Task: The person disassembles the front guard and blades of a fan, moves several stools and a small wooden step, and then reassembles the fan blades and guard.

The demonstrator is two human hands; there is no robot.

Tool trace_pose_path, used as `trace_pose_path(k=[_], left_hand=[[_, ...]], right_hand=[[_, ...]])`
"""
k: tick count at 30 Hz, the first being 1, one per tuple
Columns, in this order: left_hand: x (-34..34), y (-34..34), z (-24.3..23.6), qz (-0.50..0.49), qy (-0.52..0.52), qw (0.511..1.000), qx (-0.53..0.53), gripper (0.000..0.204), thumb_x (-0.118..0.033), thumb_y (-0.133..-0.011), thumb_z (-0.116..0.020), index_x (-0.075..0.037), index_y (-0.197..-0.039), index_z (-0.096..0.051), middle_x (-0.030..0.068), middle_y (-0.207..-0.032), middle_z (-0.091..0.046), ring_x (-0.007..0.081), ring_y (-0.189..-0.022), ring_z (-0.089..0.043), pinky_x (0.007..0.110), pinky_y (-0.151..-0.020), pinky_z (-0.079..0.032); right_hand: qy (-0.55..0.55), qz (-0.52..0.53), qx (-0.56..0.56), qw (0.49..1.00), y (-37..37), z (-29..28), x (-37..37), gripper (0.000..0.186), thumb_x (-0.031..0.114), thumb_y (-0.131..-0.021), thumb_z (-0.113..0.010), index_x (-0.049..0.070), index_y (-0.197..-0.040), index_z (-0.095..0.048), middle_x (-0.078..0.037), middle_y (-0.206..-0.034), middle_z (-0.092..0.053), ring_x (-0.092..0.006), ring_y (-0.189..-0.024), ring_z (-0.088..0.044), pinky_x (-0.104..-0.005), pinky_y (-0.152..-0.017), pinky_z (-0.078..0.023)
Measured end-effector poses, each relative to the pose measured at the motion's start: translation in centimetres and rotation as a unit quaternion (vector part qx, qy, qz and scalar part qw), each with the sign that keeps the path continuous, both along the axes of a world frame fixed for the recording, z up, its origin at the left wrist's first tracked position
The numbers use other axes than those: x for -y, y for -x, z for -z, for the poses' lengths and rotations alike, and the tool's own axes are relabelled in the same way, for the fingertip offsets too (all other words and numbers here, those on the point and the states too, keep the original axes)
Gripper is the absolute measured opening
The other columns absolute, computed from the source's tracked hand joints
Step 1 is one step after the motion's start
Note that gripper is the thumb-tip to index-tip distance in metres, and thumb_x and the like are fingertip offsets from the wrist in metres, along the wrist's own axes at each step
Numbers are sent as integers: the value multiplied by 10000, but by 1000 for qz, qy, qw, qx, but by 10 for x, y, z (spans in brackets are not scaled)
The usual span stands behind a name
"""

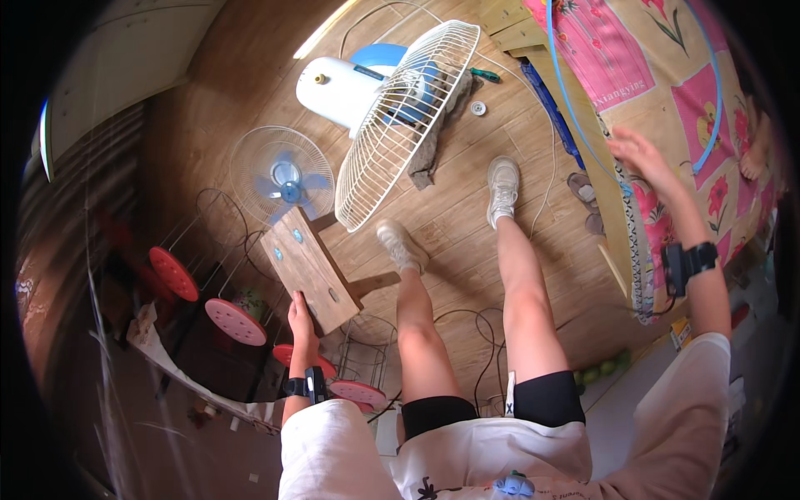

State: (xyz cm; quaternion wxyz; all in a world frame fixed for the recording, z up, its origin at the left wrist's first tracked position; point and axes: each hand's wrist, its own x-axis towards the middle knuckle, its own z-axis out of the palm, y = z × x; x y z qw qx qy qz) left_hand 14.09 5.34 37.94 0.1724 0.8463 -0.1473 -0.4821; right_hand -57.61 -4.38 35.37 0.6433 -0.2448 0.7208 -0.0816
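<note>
Low on the left, my left hand (302, 321) has its fingers at the near edge of a small wooden stool (307, 271), gripping it. The stool is tilted, with legs sticking out beyond its seat. My right hand (640, 155) is over the near edge of a bed with a pink floral sheet (696, 96), its fingers apart and holding nothing. Beside those fingers a thin blue ring (717, 79) lies on the sheet. Ahead of my feet, a white and blue fan body (337, 90) lies on the floor, partly behind a white wire fan guard (392, 137).
A second round fan guard with blue blades (287, 187) is left of the wire guard. A green-handled screwdriver (485, 75), a small round cap (477, 108) and a grey cloth (423, 162) lie nearby. Red round stools (236, 322) stand left. Another person's foot (755, 154) rests on the bed.
</note>
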Motion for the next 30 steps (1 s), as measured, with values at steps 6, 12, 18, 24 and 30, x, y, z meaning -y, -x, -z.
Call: trace_pose_path(k=[6,12,18,24,30], left_hand=[[-71,38,57,69,-74,995,3,507,-435,-942,-477,46,-989,-628,56,-926,-634,114,-815,-539,254,-736,-433],[-120,95,95,231,-108,958,127,463,-432,-880,-571,16,-767,-580,99,-606,-554,201,-560,-486,366,-581,-423],[-113,161,139,382,-83,919,49,539,-505,-778,-656,22,-735,-553,221,-669,-586,379,-648,-573,414,-625,-448],[-119,200,207,529,-30,842,-97,642,-610,-707,-662,20,-762,-552,224,-678,-585,404,-696,-574,437,-646,-458],[-150,198,268,668,-26,725,-169,683,-665,-660,-652,4,-771,-570,214,-688,-592,407,-709,-575,437,-662,-460]], right_hand=[[-43,98,129,986,-105,-32,-198,359,107,-935,-504,15,-1274,-432,-134,-1244,-548,-178,-1123,-538,-300,-980,-395],[-100,162,353,916,-298,-67,-271,308,93,-952,-469,11,-1248,-441,-112,-973,-640,-165,-870,-632,-279,-798,-483],[-251,74,479,838,-392,-76,-280,312,120,-966,-439,25,-1263,-423,-113,-910,-616,-159,-827,-618,-278,-761,-481],[-286,65,379,877,-370,-36,-301,270,163,-957,-464,31,-1193,-479,-62,-821,-613,-117,-702,-594,-248,-620,-469],[-208,49,314,925,-350,-33,-319,292,214,-935,-515,56,-1178,-490,-58,-799,-624,-126,-642,-555,-263,-608,-464]])
